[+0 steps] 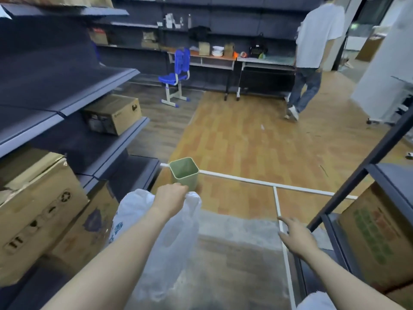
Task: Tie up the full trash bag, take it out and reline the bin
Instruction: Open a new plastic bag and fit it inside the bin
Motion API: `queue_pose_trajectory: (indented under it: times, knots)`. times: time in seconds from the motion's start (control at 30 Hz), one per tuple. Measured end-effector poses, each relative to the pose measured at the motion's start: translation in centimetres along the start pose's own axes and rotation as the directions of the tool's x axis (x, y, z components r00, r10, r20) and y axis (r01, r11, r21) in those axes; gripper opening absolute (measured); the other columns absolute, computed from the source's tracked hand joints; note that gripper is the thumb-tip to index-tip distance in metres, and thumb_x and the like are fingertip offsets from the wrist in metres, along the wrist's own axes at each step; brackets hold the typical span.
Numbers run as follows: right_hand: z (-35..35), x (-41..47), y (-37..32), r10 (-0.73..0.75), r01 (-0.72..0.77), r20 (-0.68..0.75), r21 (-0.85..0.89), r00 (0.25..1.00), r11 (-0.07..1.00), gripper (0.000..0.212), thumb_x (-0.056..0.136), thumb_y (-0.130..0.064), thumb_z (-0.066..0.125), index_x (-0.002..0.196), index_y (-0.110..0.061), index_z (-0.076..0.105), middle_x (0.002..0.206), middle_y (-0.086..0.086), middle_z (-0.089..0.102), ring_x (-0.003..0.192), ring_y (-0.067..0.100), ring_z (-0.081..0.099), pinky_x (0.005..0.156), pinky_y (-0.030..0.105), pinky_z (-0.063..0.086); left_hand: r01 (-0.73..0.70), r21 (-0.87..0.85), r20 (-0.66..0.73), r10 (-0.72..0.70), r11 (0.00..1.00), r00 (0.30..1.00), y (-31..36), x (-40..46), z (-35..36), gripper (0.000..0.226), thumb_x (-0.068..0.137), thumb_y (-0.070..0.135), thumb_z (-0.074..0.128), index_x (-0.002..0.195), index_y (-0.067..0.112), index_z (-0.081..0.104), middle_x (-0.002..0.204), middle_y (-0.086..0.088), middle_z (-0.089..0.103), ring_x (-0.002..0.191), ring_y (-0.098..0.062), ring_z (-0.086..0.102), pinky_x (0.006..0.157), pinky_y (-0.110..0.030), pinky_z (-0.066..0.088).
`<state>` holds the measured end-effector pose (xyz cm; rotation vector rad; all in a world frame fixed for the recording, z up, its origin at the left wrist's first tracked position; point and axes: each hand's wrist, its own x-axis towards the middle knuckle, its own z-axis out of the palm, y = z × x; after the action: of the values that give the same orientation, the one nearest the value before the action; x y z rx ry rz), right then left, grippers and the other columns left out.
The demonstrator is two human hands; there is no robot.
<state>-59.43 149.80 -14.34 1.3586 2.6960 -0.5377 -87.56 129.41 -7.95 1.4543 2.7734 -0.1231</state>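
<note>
The left hand (pixel 171 198) grips the top of a translucent white plastic bag (pixel 165 242) at lower centre; the right hand (pixel 297 236), lower right, is spread and empty. Just beyond stands the unlined pale-green square plastic bin (pixel 184 174) on the wood-pattern floor (pixel 245 142).

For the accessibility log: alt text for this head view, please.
The left hand grips a clear plastic bag just short of an unlined green bin on the wood floor; the right hand hangs open beside it. Shelves with cardboard boxes flank the aisle.
</note>
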Motion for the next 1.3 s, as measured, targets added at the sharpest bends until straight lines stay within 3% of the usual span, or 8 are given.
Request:
queue_pose_trajectory:
  times: [0.13, 0.4, 0.5, 0.7, 0.8, 1.03, 1.17, 1.3]
  knots:
    - [-3.7, 9.1, -2.1, -0.107, 0.107, -0.013, -0.043, 0.994, 0.993, 0.046, 0.095, -0.026, 0.046, 0.139, -0.023, 0.038, 0.136, 0.006, 0.044, 0.111, 0.023, 0.056, 0.084, 0.031, 0.047, 0.027, 0.003, -0.012, -0.027, 1.000, 1.000, 1.1, 7.1, -0.8, 0.017, 0.088, 0.008, 0.042, 0.095, 0.015, 0.056, 0.105, -0.006, 0.062, 0.093, -0.030, 0.061, 0.049, -0.027, 0.022]
    - [-7.7, 25.9, -9.0, -0.302, 0.301, 0.013, -0.131, 0.953, 0.944, 0.047, 0.092, -0.025, 0.049, 0.138, -0.024, 0.040, 0.130, 0.004, 0.046, 0.114, 0.027, 0.055, 0.085, 0.033, 0.045, 0.175, -0.056, -0.053, -0.178, 0.983, 0.983, -3.0, 17.0, -1.6, 0.015, 0.091, 0.012, 0.042, 0.094, 0.010, 0.056, 0.101, -0.008, 0.062, 0.087, -0.034, 0.059, 0.063, -0.032, 0.036]
    - [-8.5, 31.9, -12.7, -0.351, 0.348, -0.011, -0.114, 0.936, 0.931, 0.048, 0.091, -0.022, 0.049, 0.138, -0.024, 0.040, 0.129, 0.004, 0.046, 0.114, 0.028, 0.054, 0.087, 0.034, 0.045, 0.270, -0.145, -0.073, -0.282, 0.952, 0.956, -6.3, 21.6, -0.9, 0.012, 0.090, 0.014, 0.041, 0.079, 0.016, 0.045, 0.089, -0.007, 0.059, 0.071, -0.027, 0.046, 0.058, -0.029, 0.032]
    - [-10.9, 40.9, -16.7, -0.414, 0.409, -0.020, -0.118, 0.910, 0.905, 0.047, 0.091, -0.029, 0.051, 0.137, -0.025, 0.040, 0.127, 0.004, 0.047, 0.111, 0.026, 0.056, 0.084, 0.035, 0.047, 0.352, -0.311, -0.038, -0.381, 0.883, 0.924, -9.6, 30.2, 0.5, 0.026, 0.089, 0.018, 0.042, 0.063, 0.017, 0.038, 0.066, 0.001, 0.043, 0.067, -0.027, 0.046, 0.052, -0.029, 0.028]
    - [-11.9, 45.4, -17.3, -0.420, 0.422, 0.042, -0.117, 0.906, 0.899, 0.052, 0.091, -0.037, 0.053, 0.139, -0.026, 0.037, 0.131, 0.003, 0.045, 0.113, 0.025, 0.055, 0.086, 0.035, 0.048, 0.351, -0.422, -0.031, -0.400, 0.836, 0.916, -9.0, 35.2, 0.1, 0.024, 0.090, 0.015, 0.041, 0.068, 0.006, 0.046, 0.058, -0.003, 0.035, 0.063, -0.026, 0.038, 0.047, -0.029, 0.021]
    - [-12.0, 59.3, -19.3, -0.395, 0.441, 0.336, -0.068, 0.855, 0.895, 0.103, 0.073, -0.055, 0.070, 0.149, -0.022, 0.010, 0.153, 0.007, 0.022, 0.130, 0.026, 0.042, 0.100, 0.037, 0.043, 0.402, -0.511, 0.057, -0.437, 0.760, 0.898, -9.2, 48.8, -0.5, 0.035, 0.083, 0.011, 0.044, 0.055, 0.015, 0.023, 0.053, -0.003, 0.031, 0.051, -0.024, 0.029, 0.047, -0.028, 0.018]
    - [-11.3, 65.3, -22.1, -0.503, 0.492, 0.441, 0.149, 0.744, 0.858, 0.136, 0.052, -0.059, 0.082, 0.150, -0.019, -0.005, 0.157, 0.007, 0.010, 0.143, 0.025, 0.020, 0.114, 0.039, 0.027, 0.467, -0.620, 0.044, -0.566, 0.631, 0.823, -10.4, 55.2, -1.8, 0.035, 0.082, 0.010, 0.042, 0.056, 0.016, 0.020, 0.052, 0.000, 0.024, 0.049, -0.020, 0.022, 0.049, -0.027, 0.014]
    - [-8.5, 67.6, -26.8, -0.589, 0.519, 0.481, 0.286, 0.650, 0.806, 0.146, 0.047, -0.062, 0.081, 0.147, -0.024, -0.018, 0.158, -0.001, -0.005, 0.146, 0.018, 0.004, 0.117, 0.039, 0.021, 0.500, -0.722, 0.024, -0.706, 0.477, 0.708, -13.0, 58.4, -2.7, 0.035, 0.080, 0.007, 0.042, 0.054, 0.016, 0.021, 0.052, -0.001, 0.023, 0.055, -0.020, 0.020, 0.053, -0.028, 0.013]
